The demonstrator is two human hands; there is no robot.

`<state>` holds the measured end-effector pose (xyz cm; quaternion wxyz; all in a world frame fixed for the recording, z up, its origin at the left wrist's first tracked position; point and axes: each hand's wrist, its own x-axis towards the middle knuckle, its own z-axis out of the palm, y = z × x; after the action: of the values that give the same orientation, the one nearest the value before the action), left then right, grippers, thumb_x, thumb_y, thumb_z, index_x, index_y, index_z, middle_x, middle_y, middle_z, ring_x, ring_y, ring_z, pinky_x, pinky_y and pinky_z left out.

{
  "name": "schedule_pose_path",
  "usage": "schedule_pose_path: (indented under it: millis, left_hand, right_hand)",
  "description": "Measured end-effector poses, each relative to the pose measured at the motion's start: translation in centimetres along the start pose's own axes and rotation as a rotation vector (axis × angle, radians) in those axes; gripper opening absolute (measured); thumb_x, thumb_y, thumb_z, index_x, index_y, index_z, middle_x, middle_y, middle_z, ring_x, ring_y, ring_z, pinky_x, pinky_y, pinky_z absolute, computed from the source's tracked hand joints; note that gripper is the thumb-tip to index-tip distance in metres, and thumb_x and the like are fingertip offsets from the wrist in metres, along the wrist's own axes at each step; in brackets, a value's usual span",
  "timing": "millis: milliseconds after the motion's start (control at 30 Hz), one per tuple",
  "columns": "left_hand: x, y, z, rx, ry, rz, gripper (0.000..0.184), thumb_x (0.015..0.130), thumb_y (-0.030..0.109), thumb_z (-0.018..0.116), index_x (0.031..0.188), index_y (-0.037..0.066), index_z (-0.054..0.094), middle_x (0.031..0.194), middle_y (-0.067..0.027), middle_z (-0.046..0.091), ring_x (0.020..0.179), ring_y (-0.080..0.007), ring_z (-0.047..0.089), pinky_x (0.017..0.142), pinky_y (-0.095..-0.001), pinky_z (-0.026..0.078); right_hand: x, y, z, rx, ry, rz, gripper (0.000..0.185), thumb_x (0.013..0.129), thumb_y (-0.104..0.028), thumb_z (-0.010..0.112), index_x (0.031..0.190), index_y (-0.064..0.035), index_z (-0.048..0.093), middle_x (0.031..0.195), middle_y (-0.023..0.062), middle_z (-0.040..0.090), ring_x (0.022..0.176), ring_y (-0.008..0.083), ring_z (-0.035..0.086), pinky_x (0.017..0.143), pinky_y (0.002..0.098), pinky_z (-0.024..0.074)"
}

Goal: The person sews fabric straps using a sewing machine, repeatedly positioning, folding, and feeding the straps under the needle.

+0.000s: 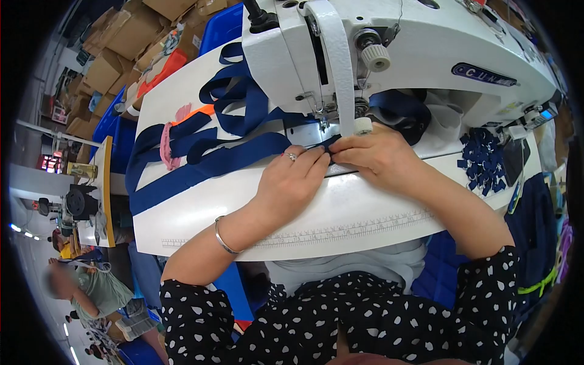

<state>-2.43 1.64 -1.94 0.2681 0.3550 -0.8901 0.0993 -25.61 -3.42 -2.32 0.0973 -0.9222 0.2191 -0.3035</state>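
A long navy fabric strip (pixel 237 152) runs across the white sewing table to the metal plate under the sewing machine's needle (pixel 322 121). My left hand (pixel 291 181), with a ring on one finger, presses its closed fingers on the strip just in front of the plate. My right hand (pixel 380 158) pinches the fabric close to the presser foot, its fingertips nearly meeting those of the left. The bit of fabric between the fingertips is small and partly hidden. More navy strip lies in loose loops behind and left of the machine head.
The white sewing machine (pixel 420 48) arches over the table. A pile of small navy fabric pieces (pixel 482 159) lies at the right. Pink cord (pixel 169 146) ties some strip at the left. A printed ruler (pixel 340 232) marks the front edge. Another person (pixel 100 289) sits far left.
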Motion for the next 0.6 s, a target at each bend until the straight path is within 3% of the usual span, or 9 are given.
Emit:
schedule_pose_path:
  millis: [333,400,600]
  left_hand:
    - [0.1,0.1,0.0,0.014,-0.011,-0.005,0.034,0.073,0.002,0.077,0.106,0.002,0.07,0.107,-0.0079,0.069,0.087,-0.0245,0.065,0.073,-0.033,0.054]
    - [0.1,0.1,-0.3,0.014,-0.098,-0.001,0.033,0.077,0.007,0.065,0.109,-0.002,0.068,0.109,-0.0111,0.068,0.094,-0.0263,0.064,0.074,-0.0332,0.056]
    - [-0.3,0.1,-1.5,0.013,-0.228,0.012,0.042,0.079,0.007,0.064,0.119,-0.004,0.065,0.123,-0.0142,0.063,0.106,-0.0293,0.062,0.08,-0.0355,0.057]
  right_hand:
    - [0.0,0.0,-0.2,0.025,-0.004,0.019,0.022,0.076,-0.008,0.07,0.097,-0.0083,0.076,0.108,0.0003,0.072,0.104,0.0216,0.064,0.089,0.0351,0.052]
    - [0.1,-0.2,-0.8,-0.011,-0.041,0.006,0.024,0.075,-0.007,0.071,0.098,-0.0084,0.077,0.111,0.0006,0.072,0.106,0.0234,0.064,0.09,0.0357,0.0522]
    - [-0.7,-0.5,0.1,-0.112,0.004,0.004,0.029,0.077,-0.009,0.067,0.104,-0.008,0.076,0.117,0.0039,0.07,0.111,0.0245,0.063,0.091,0.0375,0.0517]
